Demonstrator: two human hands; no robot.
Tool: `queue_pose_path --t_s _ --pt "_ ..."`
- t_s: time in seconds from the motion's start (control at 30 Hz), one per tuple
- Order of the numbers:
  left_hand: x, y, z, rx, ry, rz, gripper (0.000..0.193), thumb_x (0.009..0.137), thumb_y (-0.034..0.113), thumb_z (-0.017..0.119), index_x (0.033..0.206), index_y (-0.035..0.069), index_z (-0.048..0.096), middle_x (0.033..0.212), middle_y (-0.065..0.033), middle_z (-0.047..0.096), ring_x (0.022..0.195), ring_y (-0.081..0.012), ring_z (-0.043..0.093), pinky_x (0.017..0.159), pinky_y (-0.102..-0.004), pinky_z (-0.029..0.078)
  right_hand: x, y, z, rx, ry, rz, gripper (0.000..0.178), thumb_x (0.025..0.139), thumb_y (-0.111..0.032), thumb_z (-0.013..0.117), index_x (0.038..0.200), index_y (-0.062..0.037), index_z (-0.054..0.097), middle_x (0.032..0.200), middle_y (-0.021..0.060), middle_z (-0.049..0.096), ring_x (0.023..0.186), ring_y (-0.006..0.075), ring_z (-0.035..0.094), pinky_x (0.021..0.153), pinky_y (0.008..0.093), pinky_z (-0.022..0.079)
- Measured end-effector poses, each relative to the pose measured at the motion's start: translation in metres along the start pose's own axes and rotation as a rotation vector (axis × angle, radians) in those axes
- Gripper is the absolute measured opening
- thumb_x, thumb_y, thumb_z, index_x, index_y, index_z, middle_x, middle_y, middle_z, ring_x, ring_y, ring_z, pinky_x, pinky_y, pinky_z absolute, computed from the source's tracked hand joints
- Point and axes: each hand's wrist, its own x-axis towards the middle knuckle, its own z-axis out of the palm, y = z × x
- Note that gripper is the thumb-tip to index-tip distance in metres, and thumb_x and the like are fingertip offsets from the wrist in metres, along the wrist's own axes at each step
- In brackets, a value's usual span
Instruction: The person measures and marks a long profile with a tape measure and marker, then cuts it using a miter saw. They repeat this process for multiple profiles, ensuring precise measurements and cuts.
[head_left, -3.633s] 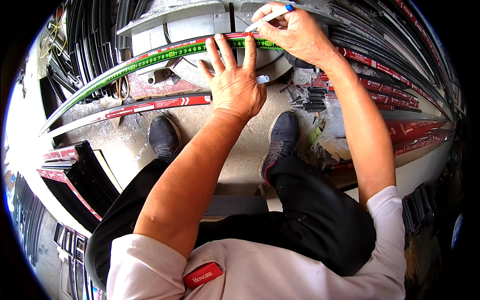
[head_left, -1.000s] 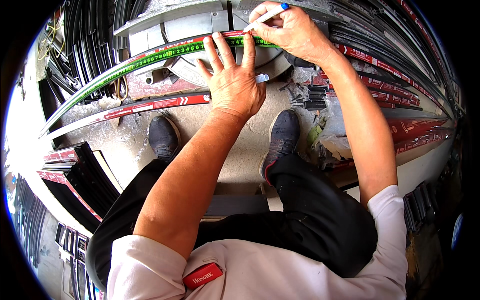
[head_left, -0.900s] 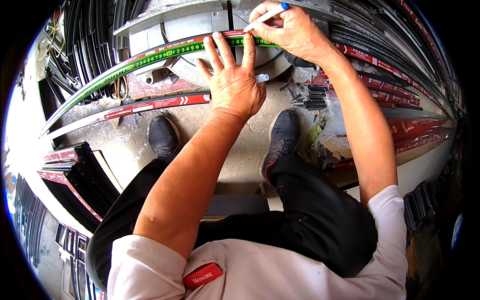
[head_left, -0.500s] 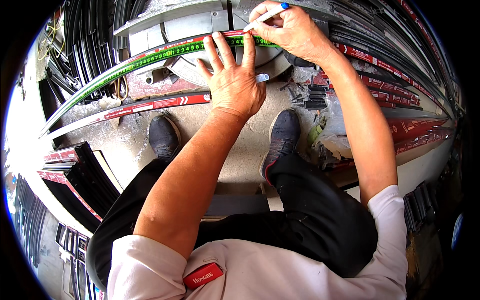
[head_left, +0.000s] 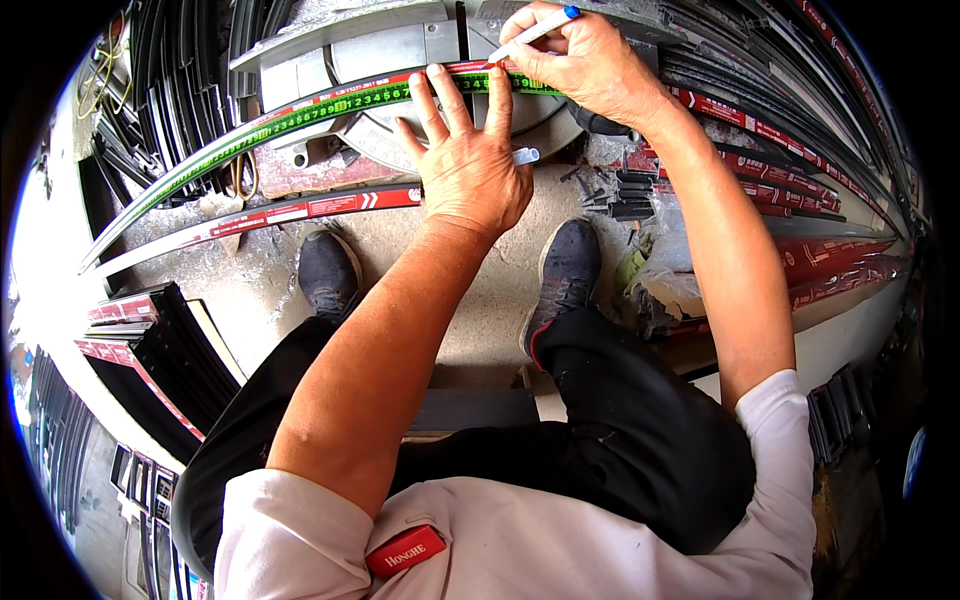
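My left hand (head_left: 470, 165) lies with its fingers spread on a long green tape measure (head_left: 372, 97) and the red-labelled dark strip (head_left: 310, 101) along its far edge. A pale pen cap (head_left: 525, 156) sticks out beside its tucked thumb, apparently held there. Closed in a pinch, my right hand (head_left: 598, 68) holds a white marker pen with a blue end (head_left: 540, 34). The pen tip is at the strip, just beyond my left fingertips. Tape and strip cross a round metal machine bed (head_left: 390, 145); part of both is under my hands.
A second red-labelled strip (head_left: 330, 205) ends by my left wrist. Dark profiles (head_left: 165, 90) crowd the far left, and more red-labelled lengths (head_left: 770, 130) lie at right. Short black offcuts (head_left: 632, 192) are near my right shoe (head_left: 570, 262). Stacked frames (head_left: 160, 350) stand at left.
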Motion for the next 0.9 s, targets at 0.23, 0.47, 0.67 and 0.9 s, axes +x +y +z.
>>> queue_pose_path --t_s 0.23,0.47,0.67,0.9 --pt "0.001 0.001 0.000 0.009 -0.008 -0.005 0.103 0.083 0.042 0.073 0.170 0.024 0.018 0.166 -0.0412 0.013 0.156 -0.0593 0.009 0.116 -0.0769 0.019 -0.001 0.000 0.002 0.018 0.018 0.028 0.008 0.097 -0.010 0.069 0.098 -0.0030 0.071 0.084 0.0001 0.068 0.079 0.0088 0.060 0.072 0.0286 0.052" --pt "0.001 0.001 0.000 0.014 -0.008 -0.013 0.103 0.083 0.042 0.073 0.169 0.024 0.020 0.166 -0.0410 0.013 0.156 -0.0590 0.009 0.116 -0.0760 0.019 -0.001 0.001 0.001 -0.014 0.027 0.034 0.007 0.097 -0.010 0.069 0.099 -0.0033 0.072 0.085 0.0002 0.069 0.080 0.0087 0.060 0.073 0.0290 0.052" --pt "0.001 0.002 0.000 0.018 0.000 -0.013 0.102 0.082 0.041 0.074 0.168 0.024 0.023 0.166 -0.0410 0.014 0.155 -0.0589 0.010 0.116 -0.0755 0.019 -0.003 -0.003 0.002 0.137 0.134 0.014 0.006 0.097 -0.007 0.071 0.101 -0.0034 0.072 0.087 0.0002 0.070 0.084 0.0083 0.063 0.076 0.0287 0.054" --pt "0.001 0.003 -0.001 0.006 0.005 -0.017 0.102 0.082 0.040 0.074 0.169 0.025 0.022 0.166 -0.0406 0.015 0.155 -0.0591 0.012 0.116 -0.0755 0.020 -0.051 -0.022 -0.013 0.189 0.283 -0.008 0.019 0.104 -0.018 0.069 0.113 -0.0017 0.067 0.095 0.0055 0.072 0.082 0.0063 0.065 0.065 0.0210 0.050"
